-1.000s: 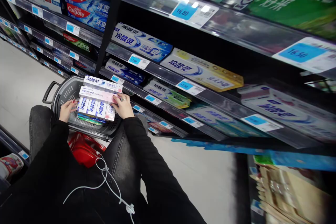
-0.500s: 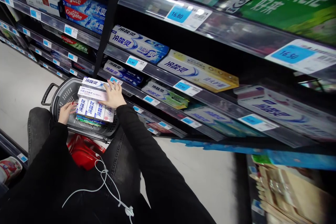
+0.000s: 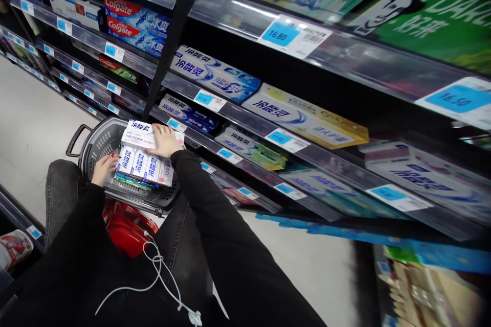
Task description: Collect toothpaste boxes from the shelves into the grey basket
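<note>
My right hand (image 3: 166,140) is closed over the right end of a white-and-pink toothpaste box (image 3: 138,136), fingers on its top face. This box lies at the far side of several white toothpaste boxes (image 3: 140,163) with blue lettering, packed side by side in a grey shopping basket (image 3: 93,152). Beside the left end of the row is my left hand (image 3: 104,169), its fingers partly spread and pointing at the boxes; whether they touch is hard to tell. Green and blue packages (image 3: 132,180) show under the row.
Shelves of toothpaste with price tags (image 3: 209,100) rise close on the right. The basket rests between my knees, with a red object (image 3: 130,227) and a white cable (image 3: 161,265) nearer me. Another shelf edge (image 3: 19,209) runs at left; brown packages (image 3: 425,286) stand lower right.
The view has shifted slightly, so shelves, basket and hands appear a little further right and lower. My right hand stays on the toothpaste box, and my left hand remains beside the row.
</note>
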`<state>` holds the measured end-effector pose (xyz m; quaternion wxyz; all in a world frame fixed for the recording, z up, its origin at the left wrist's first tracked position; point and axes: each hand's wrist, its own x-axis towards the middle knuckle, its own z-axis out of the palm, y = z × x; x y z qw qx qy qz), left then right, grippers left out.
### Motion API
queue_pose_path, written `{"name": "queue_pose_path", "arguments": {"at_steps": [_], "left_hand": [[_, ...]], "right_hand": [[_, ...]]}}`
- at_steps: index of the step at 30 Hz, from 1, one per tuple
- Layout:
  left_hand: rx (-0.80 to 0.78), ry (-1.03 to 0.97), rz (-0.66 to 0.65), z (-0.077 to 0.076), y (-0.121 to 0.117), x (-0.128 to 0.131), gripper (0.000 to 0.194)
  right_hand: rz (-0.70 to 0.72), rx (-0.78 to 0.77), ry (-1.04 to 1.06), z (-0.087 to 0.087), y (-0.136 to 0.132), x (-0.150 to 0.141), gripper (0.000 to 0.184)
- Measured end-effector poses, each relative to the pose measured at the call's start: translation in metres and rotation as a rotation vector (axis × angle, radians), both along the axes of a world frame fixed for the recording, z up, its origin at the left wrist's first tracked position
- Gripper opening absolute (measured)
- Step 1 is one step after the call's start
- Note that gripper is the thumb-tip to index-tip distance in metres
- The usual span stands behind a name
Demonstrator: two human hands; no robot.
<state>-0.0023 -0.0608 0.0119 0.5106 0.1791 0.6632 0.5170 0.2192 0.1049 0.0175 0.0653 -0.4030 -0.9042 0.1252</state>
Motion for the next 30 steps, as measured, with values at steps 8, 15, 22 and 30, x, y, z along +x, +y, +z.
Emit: {"name": "queue_pose_path", "arguments": {"at_steps": [8, 15, 22, 30], "left_hand": [[-0.003, -0.003, -0.007, 0.004, -0.001, 0.001, 0.062], [-0.014, 0.009, 0.001, 0.007, 0.0, 0.001, 0.059], [-0.001, 0.001, -0.034, 0.008, -0.001, -0.004, 0.045], [-0.034, 0.005, -0.067, -0.008, 0.003, -0.011, 0.04]], "right_hand": [[0.038, -0.014, 0.025, -0.004, 0.004, 0.002, 0.105], [0.057, -0.025, -0.018, -0.005, 0.009, 0.002, 0.107], [-0.111, 0.033, 0.087, 0.029, -0.011, 0.012, 0.098], [-0.923, 0.704, 0.461, 0.121, -0.071, 0.2, 0.032]]}}
